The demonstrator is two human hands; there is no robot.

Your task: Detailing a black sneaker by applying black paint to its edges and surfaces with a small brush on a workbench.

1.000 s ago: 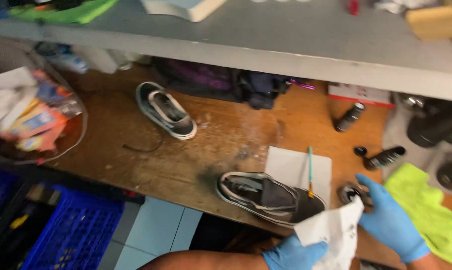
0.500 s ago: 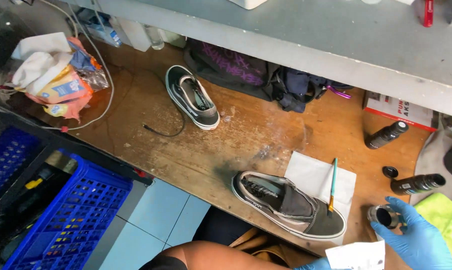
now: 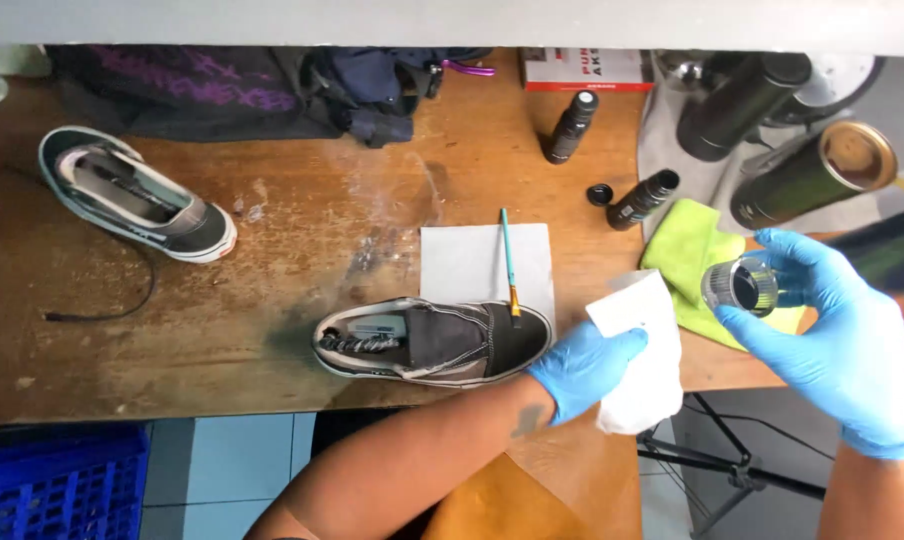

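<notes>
Gloved hands over the bench (image 3: 222,330)
Left hand (image 3: 584,368) grips a white cloth (image 3: 644,355); right hand (image 3: 832,325) clasps a small jar (image 3: 740,286), just beside.

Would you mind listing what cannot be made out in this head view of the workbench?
- What the small open jar in the right hand holds: its inside is dark.
- The left hand fingertips, covered by the white cloth.
- The dark bags and the red and white box, cut off above by the shelf edge.
- The blue crate, cut off at the frame's lower left corner.
</notes>
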